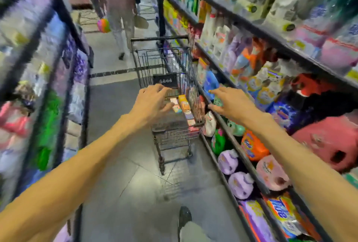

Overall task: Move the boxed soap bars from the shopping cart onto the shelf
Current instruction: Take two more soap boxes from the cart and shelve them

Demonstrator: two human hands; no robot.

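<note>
- The boxed soap bars (184, 106) lie in the upper basket of the shopping cart (164, 63), gathered along its right wire side: an orange-yellow box on top, pink and pale boxes beside and below it. The print is too blurred to read.
- The shopping cart is a dark wire cart standing on the aisle floor, its right side just beside the shelf (228, 137).
- The shelf is a dark, tiered rack running along the right of the aisle, filled with detergent bottles and bags.
</note>
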